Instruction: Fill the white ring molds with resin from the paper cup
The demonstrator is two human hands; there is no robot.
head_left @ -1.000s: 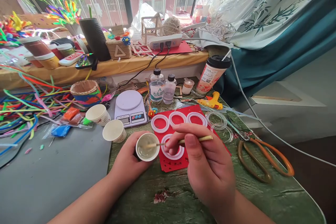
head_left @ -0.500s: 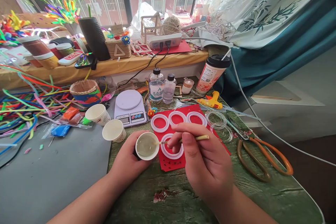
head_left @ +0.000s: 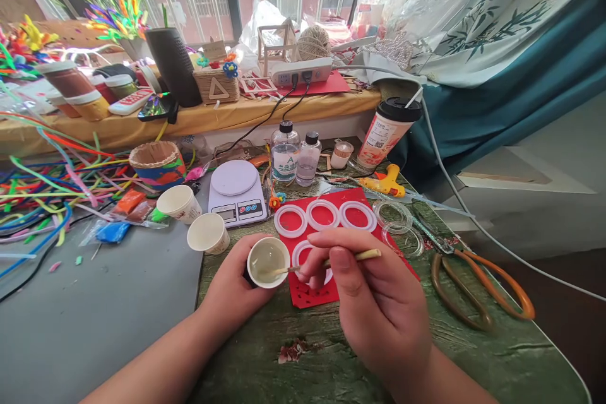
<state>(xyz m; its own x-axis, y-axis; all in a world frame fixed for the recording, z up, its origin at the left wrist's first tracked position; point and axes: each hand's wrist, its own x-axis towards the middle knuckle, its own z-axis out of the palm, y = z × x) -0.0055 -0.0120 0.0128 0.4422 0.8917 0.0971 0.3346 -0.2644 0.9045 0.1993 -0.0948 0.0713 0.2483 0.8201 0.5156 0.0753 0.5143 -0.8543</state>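
My left hand [head_left: 237, 274] is wrapped round a paper cup [head_left: 250, 279] holding a cloudy, clear liquid [head_left: 267, 259]. A slim paintbrush [head_left: 368, 255] with a yellowish handle is pinched in my right hand [head_left: 374, 284], its pale tip dipping into the liquid near the cup's right side. Behind and partly under my right hand lies a red sheet [head_left: 303, 298]. White ring-shaped moulds [head_left: 290, 235] rest on it, one half hidden by my fingers. Just beyond my left hand stand two more paper cups [head_left: 208, 241].
A white kitchen scale [head_left: 237, 192] stands behind the cups, next to two bottles [head_left: 285, 158]. To the right are clear rings [head_left: 402, 237], large scissors [head_left: 449, 259], a yellow glue gun [head_left: 391, 182] and a lidded drink cup [head_left: 386, 139]. Colourful pipe cleaners [head_left: 42, 183] crowd the left.
The brush has shifted within the liquid, its tip now lower in the cup opening. Both hands stay in nearly the same place; the whole view has moved slightly.
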